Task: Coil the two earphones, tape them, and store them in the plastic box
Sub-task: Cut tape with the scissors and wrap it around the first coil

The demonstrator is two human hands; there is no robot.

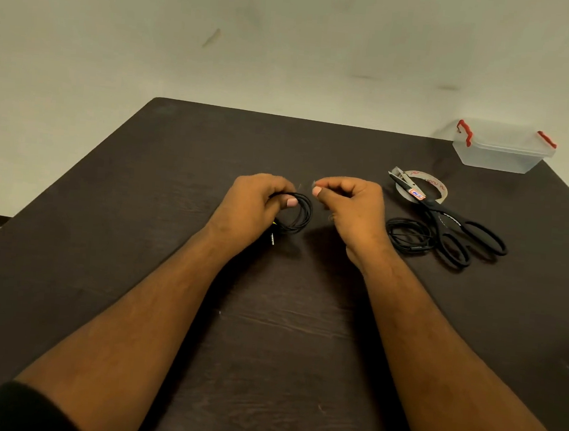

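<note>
My left hand (255, 202) grips a coiled black earphone (298, 216) just above the dark table, thumb pressed on the loops, its plug hanging below. Close to the coil, my right hand (352, 206) pinches a small clear piece of tape (313, 184) between thumb and forefinger. A second black earphone (408, 234) lies coiled on the table to the right, beside the scissors. The clear plastic box (500, 150) with red latches stands at the far right corner, lid on.
Black scissors (454, 223) lie to the right, blades resting across a roll of tape (423, 186). The dark wooden table (177, 171) ends against a pale wall at the back; its left edge drops off to the floor.
</note>
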